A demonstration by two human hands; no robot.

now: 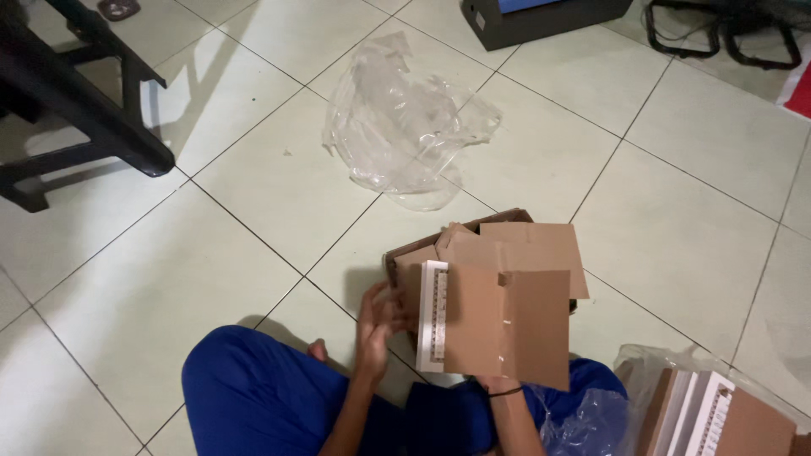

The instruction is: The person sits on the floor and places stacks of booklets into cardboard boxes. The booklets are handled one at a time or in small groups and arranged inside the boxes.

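A person sits on the pale tiled floor (211,279), legs in blue trousers (253,397), with a flat cardboard mailer blank (498,325) held upright over the lap, its white strip edge (433,317) facing left. The left hand (376,325) rests against the left edge of the blank beside that white strip, fingers loosely curled with the tips touching the card; it is not a firm pinch as far as can be seen. The right hand is hidden behind the blank; only the forearm (505,418) with a dark wristband shows beneath it, so the state of its fingers cannot be told. Directly behind the blank stands an open brown carton (498,241) with loose flaps, touching or just beside it. A crumpled clear plastic sheet (405,127) lies well apart on the tiles further out. At lower right, a stack of similar blanks in a plastic bag (718,414) sits near the right knee. Risk assessment: with the left fingers only lightly on the edge, the blank could slip or fold along the wrong crease; the stiff card edge could nick a fingertip; the loose plastic on smooth tiles is a slipping hazard on standing.
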